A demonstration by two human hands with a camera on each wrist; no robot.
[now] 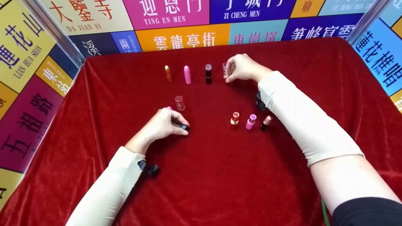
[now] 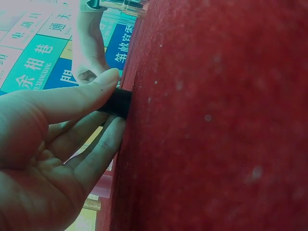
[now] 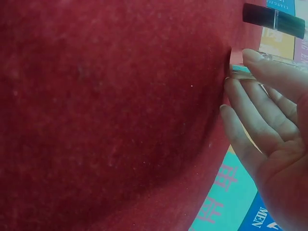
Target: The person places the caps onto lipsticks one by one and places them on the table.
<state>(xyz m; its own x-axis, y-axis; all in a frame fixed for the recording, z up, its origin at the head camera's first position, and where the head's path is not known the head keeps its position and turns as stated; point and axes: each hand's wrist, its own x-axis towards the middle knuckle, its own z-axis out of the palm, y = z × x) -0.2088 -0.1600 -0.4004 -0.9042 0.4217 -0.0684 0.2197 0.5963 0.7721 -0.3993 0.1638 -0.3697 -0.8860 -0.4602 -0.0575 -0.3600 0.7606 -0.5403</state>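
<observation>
Pinching a short, smooth black cylinder (image 1: pixel 185 127) between thumb and fingertips, the left hand (image 1: pixel 161 125) reaches in from 7 o'clock over the deep-red velvet-like cloth (image 1: pixel 213 175); the left wrist view shows the cylinder's end down at the cloth. From that hand, a clear, colourless, see-through cap (image 1: pixel 180 103) sits near at 1 o'clock, while a small pink tip (image 1: pixel 169 108) shows just past the knuckles at 12 o'clock, the rest of it hidden. At 3 o'clock, well apart, three uncapped lipsticks stand in a row: a red lipstick with a pale, shiny base (image 1: pixel 234 119), a magenta lipstick with a pink base (image 1: pixel 250 122) and a nude-pink lipstick with a black base (image 1: pixel 265 123). Up at 1 o'clock on the table, the right hand (image 1: pixel 244 69) pinches a transparent, pink-tinged tube (image 1: pixel 225 70) between thumb and fingers. From this tube, a row runs toward 9 o'clock: a glossy black cylindrical tube with a sparkling top (image 1: pixel 208 74) near it, then a bright pink round-topped tube (image 1: pixel 187 75), then a slim gold tube (image 1: pixel 168 74). Beyond the cloth at 12 o'clock stands a backdrop of coloured panels with Chinese lettering (image 1: pixel 185 39).
</observation>
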